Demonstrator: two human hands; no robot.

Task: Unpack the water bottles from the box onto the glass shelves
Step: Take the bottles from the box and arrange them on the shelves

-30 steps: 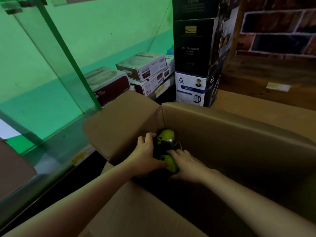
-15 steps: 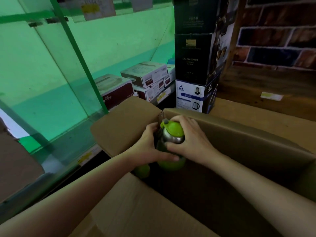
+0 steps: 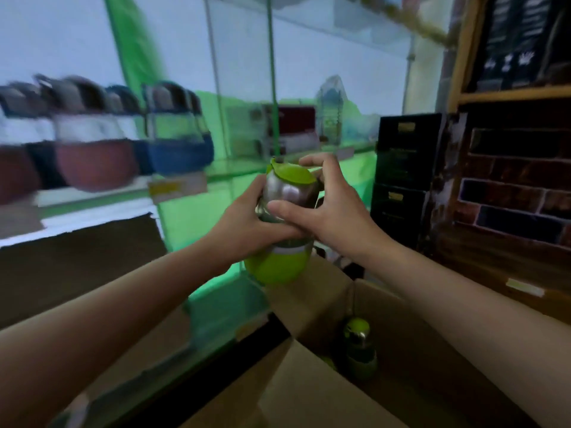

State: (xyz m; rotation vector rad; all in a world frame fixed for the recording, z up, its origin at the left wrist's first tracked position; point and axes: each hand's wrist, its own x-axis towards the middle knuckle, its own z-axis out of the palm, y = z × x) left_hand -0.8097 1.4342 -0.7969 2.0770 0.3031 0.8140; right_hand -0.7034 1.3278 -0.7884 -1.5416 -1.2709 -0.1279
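A lime-green and steel water bottle (image 3: 282, 264) is up in the air above the far left corner of the open cardboard box (image 3: 401, 329). My left hand (image 3: 247, 223) grips its left side and my right hand (image 3: 327, 211) grips its right side, thumb across the steel middle. Its green lid points up and away from me. A second green bottle (image 3: 358, 347) stands inside the box at the far left corner. The glass shelf (image 3: 247, 171) lies just behind the held bottle.
Blurred bottles with red and blue bases (image 3: 92, 143) line the glass shelf at left. Boxed goods (image 3: 293, 125) and a clear bottle (image 3: 330, 109) sit further back on the shelf. Stacked black cartons (image 3: 401, 177) and a brick wall (image 3: 519, 186) stand at right.
Both hands lifted the green bottle out of the box and up to shelf height. The view swung upward, so the glass shelves now fill the left half.
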